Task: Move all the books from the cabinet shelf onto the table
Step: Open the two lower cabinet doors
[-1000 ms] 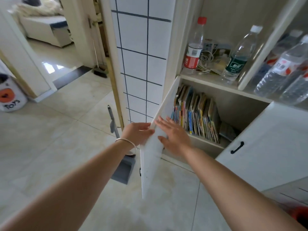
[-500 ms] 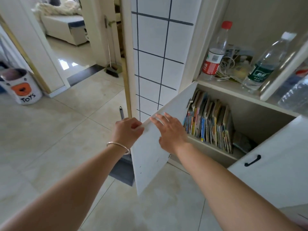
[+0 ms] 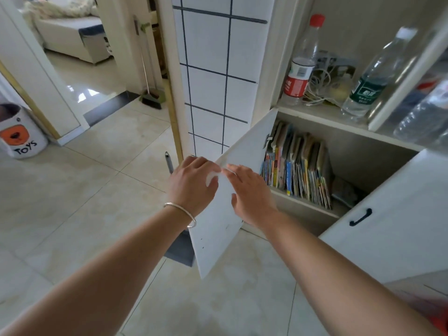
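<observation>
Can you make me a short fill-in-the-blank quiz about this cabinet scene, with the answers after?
1. The books stand upright on the shelf behind the open cabinet ____.
2. The bracelet is on the person's ____ wrist.
3. The bucket on the floor reads ____.
4. The bottle above the books has a ____ cap.

Answers: door, left, TOYS, red

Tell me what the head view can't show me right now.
- Table: not in the head view at all.
- Books: leftmost ones hidden behind the open door; titles too small to read.
- Dark thing right of the books: too dim to identify.
- Left hand: fingertips hidden behind the door edge.
- Right hand: lies flat on the door.
- Red object: blurred, cut by the corner.
</observation>
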